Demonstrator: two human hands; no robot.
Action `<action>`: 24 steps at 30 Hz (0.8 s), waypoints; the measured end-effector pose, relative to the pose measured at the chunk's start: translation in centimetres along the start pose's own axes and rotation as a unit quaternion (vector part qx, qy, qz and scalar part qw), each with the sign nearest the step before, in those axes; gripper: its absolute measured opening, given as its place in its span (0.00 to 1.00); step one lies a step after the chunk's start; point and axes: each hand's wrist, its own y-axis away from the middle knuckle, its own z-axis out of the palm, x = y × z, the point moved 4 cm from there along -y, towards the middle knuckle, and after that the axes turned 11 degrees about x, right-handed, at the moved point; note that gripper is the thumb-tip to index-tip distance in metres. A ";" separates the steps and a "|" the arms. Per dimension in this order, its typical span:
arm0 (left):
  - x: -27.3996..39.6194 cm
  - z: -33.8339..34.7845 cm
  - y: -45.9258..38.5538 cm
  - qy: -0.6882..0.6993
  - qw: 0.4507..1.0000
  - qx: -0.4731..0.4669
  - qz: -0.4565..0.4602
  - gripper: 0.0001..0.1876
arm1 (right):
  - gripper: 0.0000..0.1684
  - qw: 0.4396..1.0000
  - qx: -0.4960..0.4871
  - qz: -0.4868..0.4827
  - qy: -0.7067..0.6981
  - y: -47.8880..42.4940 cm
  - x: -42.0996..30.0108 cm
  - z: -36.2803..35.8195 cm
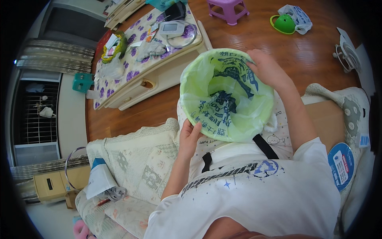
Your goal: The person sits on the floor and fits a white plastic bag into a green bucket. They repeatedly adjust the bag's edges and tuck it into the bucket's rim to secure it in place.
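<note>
A light green waste bin [185,80] rests over my lap, its mouth tipped up toward me. Inside it is a thin plastic bag [197,98] with dark printed writing, folded over the rim. My left hand [190,136] grips the near-left edge, thumb on top of the lined rim. At the far right edge, my right hand [265,67] holds the rim, with its fingertips over the inner side. A whitish tuft of the bag [271,124] sticks out below the rim at the right. The bin's outer wall is mostly hidden.
Ahead stands a drawer table [167,70] bearing a blood pressure monitor [171,29], a cloth and a basket [115,47]. A purple stool [228,10] and a green toy-like object [283,24] are on the wood floor. Quilted covers lie on the sofa [134,155]; a round blue fan [341,165] is at right.
</note>
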 end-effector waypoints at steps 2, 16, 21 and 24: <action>0.9 -0.7 0.4 -0.097 0.995 -0.024 -0.019 0.15 | 0.10 0.999 -0.001 -0.023 0.032 -0.2 -0.7 0.0; 1.3 6.7 -14.7 -0.363 0.911 0.075 0.182 0.28 | 0.07 0.998 0.022 -0.049 0.045 1.0 -3.0 0.5; 0.1 9.3 -14.1 -0.448 0.884 -0.049 0.126 0.29 | 0.07 0.998 0.012 -0.036 0.045 0.5 -2.0 0.6; 0.5 11.2 -15.3 -0.443 0.858 -0.014 0.259 0.30 | 0.06 0.998 0.005 -0.040 0.043 0.5 -2.1 0.6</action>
